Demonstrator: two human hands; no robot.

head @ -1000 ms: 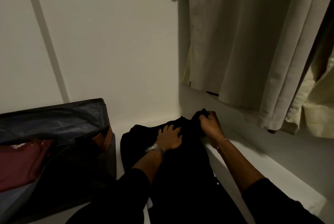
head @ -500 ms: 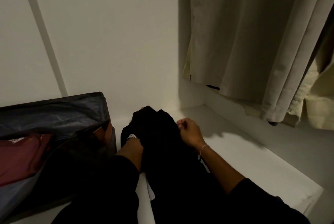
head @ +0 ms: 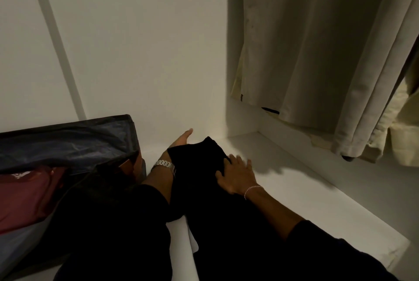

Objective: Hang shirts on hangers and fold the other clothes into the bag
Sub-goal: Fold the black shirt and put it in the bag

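The black garment [head: 199, 167] is soft, matt cloth, while the bag [head: 68, 142] has a thin, crinkled fabric with a slight sheen. A watch [head: 164, 164] with a shiny metal link band contrasts with the smooth, matt white shelf [head: 294, 201]. The hanging beige shirts [head: 317, 54] are matt woven cloth.

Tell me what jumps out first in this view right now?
Both hands at centre work a black garment on the white shelf: the right hand presses flat on it, the left hand reaches out beneath its fold. An open dark bag holding maroon clothing sits left; beige shirts hang upper right.
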